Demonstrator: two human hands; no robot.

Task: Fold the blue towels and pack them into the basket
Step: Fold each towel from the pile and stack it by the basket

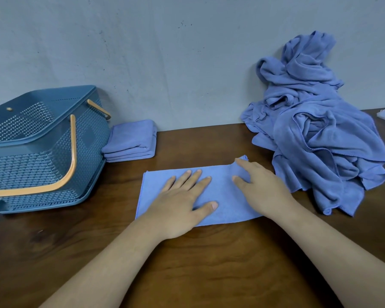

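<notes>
Your left hand [180,205] lies flat, fingers straight, on the towel [152,185]; your right hand [262,187] pinches its raised right end

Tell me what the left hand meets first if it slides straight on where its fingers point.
Past the far edge of the flat blue cloth towel under the left hand, bare brown wooden table, then the grey wall. The crumpled blue towel pile seems right of that line.
</notes>
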